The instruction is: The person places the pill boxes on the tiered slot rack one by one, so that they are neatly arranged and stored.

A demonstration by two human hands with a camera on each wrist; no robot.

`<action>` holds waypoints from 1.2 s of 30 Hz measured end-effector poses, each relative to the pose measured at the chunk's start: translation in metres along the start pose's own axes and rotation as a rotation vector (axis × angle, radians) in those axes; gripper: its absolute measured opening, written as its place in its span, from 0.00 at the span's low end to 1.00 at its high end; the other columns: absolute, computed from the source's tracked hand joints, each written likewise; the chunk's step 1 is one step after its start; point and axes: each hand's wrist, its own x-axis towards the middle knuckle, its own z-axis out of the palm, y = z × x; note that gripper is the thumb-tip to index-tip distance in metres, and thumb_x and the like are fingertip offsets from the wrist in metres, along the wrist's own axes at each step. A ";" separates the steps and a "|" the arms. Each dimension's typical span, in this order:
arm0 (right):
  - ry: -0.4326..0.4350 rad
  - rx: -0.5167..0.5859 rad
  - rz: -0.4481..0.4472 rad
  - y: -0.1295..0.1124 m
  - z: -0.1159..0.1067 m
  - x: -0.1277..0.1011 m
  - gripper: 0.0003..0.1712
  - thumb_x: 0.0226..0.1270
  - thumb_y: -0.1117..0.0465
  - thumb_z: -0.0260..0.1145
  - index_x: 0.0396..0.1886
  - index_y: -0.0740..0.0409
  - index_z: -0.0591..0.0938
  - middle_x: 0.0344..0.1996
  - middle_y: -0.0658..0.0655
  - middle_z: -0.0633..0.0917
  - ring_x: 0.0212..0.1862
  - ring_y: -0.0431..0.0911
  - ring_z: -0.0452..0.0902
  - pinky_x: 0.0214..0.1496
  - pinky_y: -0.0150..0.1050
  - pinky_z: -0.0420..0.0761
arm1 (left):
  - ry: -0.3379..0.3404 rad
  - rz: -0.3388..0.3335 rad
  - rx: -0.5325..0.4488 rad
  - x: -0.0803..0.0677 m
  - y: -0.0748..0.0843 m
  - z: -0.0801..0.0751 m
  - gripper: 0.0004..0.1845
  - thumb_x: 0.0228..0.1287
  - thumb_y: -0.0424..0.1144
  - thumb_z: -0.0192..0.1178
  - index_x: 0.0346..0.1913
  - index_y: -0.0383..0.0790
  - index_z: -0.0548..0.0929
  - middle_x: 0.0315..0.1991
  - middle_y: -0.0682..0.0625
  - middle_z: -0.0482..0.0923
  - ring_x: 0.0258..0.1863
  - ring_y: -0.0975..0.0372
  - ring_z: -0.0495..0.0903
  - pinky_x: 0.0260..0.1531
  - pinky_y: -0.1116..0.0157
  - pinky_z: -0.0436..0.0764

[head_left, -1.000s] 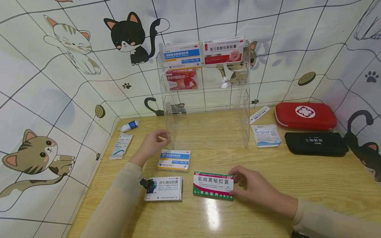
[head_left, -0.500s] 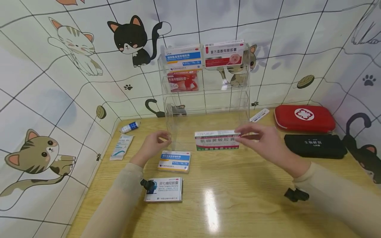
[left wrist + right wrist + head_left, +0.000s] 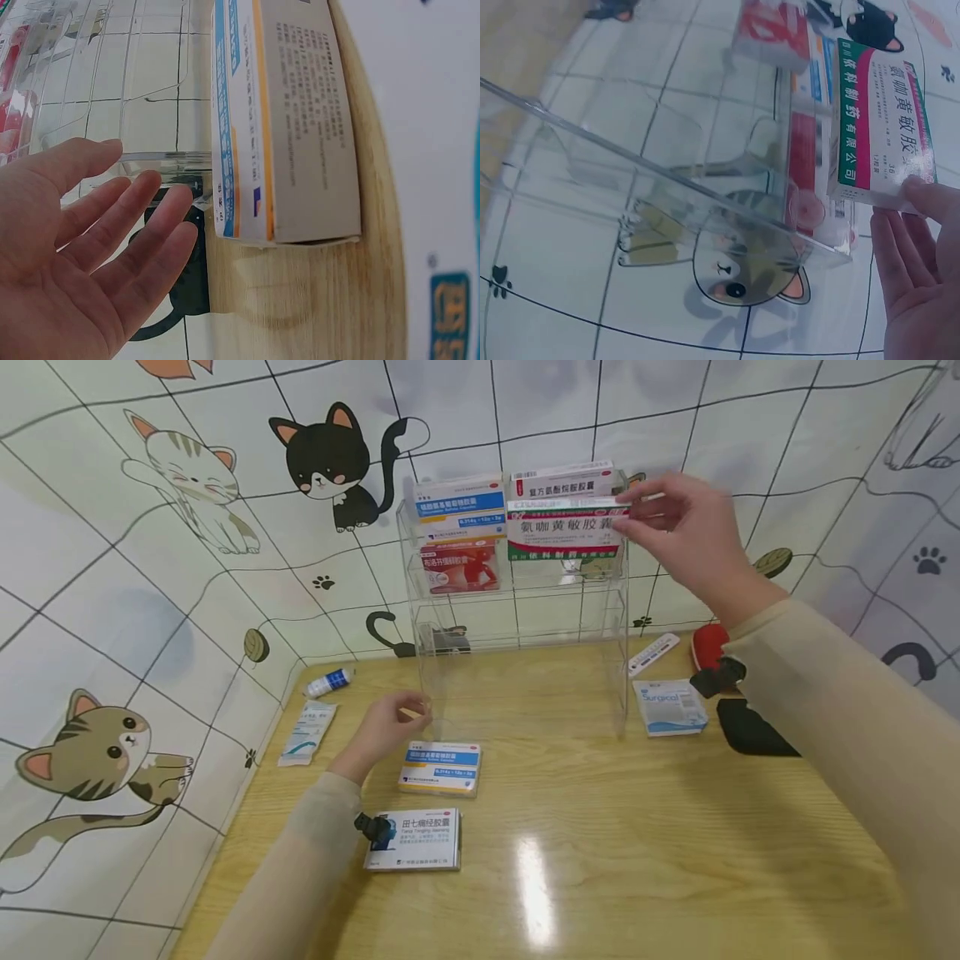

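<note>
My right hand (image 3: 678, 531) pinches the right end of a green and white medicine box (image 3: 564, 531) (image 3: 881, 131), held up in front of the right side of the clear acrylic shelf rack (image 3: 517, 602), level with its upper tiers. My left hand (image 3: 390, 722) rests with relaxed fingers (image 3: 112, 225) against the rack's lower left front edge, holding nothing. A blue and white box (image 3: 440, 767) (image 3: 277, 112) lies just beside that hand. Another white box (image 3: 414, 837) lies nearer me on the wooden table (image 3: 600, 860).
The rack holds a blue box (image 3: 459, 508), a red and white box (image 3: 561, 481) and a red box (image 3: 459, 567). A small bottle (image 3: 327, 681) and a sachet (image 3: 306, 733) lie at left. A Surgical packet (image 3: 670, 706), thermometer (image 3: 654, 653), red case (image 3: 705, 643) and black pouch (image 3: 750, 735) lie at right.
My right hand picked the green and white box off the table and raised it to the rack's upper right tier. My left hand stayed at the rack's base.
</note>
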 end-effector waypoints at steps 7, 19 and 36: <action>-0.021 -0.115 -0.025 0.003 0.003 0.032 0.21 0.70 0.46 0.71 0.59 0.43 0.85 0.56 0.50 0.88 0.47 0.30 0.84 0.51 0.25 0.78 | 0.007 -0.001 0.001 -0.001 0.001 0.002 0.21 0.71 0.45 0.66 0.63 0.45 0.81 0.53 0.49 0.84 0.47 0.55 0.84 0.44 0.59 0.85; -0.103 -0.218 -0.024 0.009 0.022 0.034 0.20 0.73 0.49 0.69 0.59 0.49 0.84 0.61 0.51 0.85 0.55 0.46 0.86 0.47 0.31 0.77 | 0.008 -0.008 0.001 -0.003 0.003 0.001 0.22 0.72 0.44 0.66 0.65 0.44 0.80 0.54 0.48 0.84 0.47 0.54 0.83 0.46 0.58 0.85; -0.195 -0.379 -0.092 0.007 0.025 0.025 0.17 0.73 0.57 0.68 0.57 0.58 0.83 0.61 0.60 0.85 0.59 0.57 0.84 0.70 0.57 0.74 | 0.019 -0.013 0.016 -0.001 0.002 0.003 0.20 0.71 0.45 0.66 0.63 0.48 0.81 0.54 0.49 0.84 0.48 0.54 0.83 0.47 0.57 0.85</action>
